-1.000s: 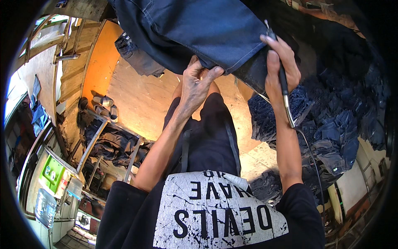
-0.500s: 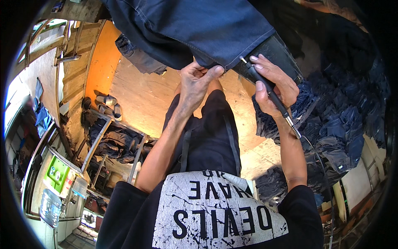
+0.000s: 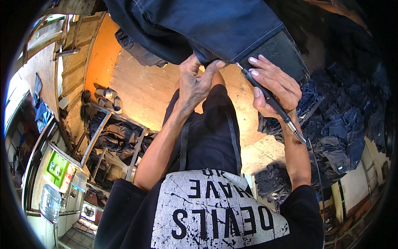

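Dark navy trousers (image 3: 219, 27) with pale stitching are pulled over a black flat board (image 3: 278, 52), which sticks out past the hem. My left hand (image 3: 194, 83) is closed on the cloth, its thumb and fingers pinching the hem near the seam's lower corner. In my right hand (image 3: 282, 85) is a black pen-shaped rotary tool handpiece (image 3: 270, 99), gripped between thumb and fingers, with a metal spring collar and a thin cable trailing down. Its slim tip is at the hem corner, just right of my left thumb; whether it touches the cloth I cannot tell.
Heaps of dark garments (image 3: 336, 120) lie on the right. Below my hands is a plywood floor (image 3: 141, 91). On the left are sandals (image 3: 107, 93), a metal-framed rack (image 3: 96, 137) with dark cloth, a green tray (image 3: 57, 168) and a clear water bottle (image 3: 50, 203).
The handpiece tip has moved left and slightly down to the hem corner, closer to my left thumb. The trousers and board have shifted a little to the right.
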Tool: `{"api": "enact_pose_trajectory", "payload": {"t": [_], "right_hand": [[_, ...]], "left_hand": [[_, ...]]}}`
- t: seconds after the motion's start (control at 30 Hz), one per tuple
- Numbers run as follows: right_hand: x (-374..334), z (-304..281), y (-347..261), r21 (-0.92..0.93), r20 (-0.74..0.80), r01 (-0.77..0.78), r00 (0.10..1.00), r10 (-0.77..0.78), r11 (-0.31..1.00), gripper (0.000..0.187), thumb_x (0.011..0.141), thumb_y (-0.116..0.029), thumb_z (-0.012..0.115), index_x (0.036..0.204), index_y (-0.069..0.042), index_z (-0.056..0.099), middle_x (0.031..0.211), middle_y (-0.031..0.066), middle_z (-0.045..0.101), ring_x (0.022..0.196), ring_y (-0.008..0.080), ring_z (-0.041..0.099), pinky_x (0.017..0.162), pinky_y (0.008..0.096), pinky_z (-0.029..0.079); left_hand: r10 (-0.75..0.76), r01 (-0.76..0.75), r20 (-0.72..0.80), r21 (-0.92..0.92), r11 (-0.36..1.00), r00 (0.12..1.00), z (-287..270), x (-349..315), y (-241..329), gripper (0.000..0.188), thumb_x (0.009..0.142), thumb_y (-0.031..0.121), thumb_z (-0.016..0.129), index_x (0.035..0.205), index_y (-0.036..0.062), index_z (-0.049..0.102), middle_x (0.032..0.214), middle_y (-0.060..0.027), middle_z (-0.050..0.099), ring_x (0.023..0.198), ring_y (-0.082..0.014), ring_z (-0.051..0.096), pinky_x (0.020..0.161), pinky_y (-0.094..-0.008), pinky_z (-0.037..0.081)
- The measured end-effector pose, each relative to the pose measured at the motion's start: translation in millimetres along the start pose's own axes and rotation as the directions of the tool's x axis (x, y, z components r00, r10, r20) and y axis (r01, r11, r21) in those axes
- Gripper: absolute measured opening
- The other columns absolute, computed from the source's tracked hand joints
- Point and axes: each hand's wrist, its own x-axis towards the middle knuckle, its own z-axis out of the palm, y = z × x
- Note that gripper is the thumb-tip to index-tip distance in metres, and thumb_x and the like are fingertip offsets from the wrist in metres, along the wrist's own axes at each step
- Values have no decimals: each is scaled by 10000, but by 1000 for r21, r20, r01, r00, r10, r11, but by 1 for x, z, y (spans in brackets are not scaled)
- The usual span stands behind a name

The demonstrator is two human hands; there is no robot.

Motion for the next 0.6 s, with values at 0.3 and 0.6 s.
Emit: {"api": "enact_pose_trajectory", "payload": {"t": [0.3,0.6], "right_hand": [[1,1,-1,-17,-35,-24,999,24,1000,338,733,19,749,1064,23,816,1049,190,825,1118,365,808,1048,509,642],[0,1,-1,-40,-57,-49,997,46,998,331,753,16,745,1077,22,811,1058,192,825,1127,363,806,1053,515,640]], "left_hand": [[23,-24,-54,-23,999,998,4,2,0,161,990,136,832,1060,-7,815,1014,-95,819,927,-165,726,855,-350,557],[98,-95,-46,68,993,994,2,3,-2,182,983,157,843,1061,-5,819,1020,-110,821,932,-187,746,846,-355,564]]}}
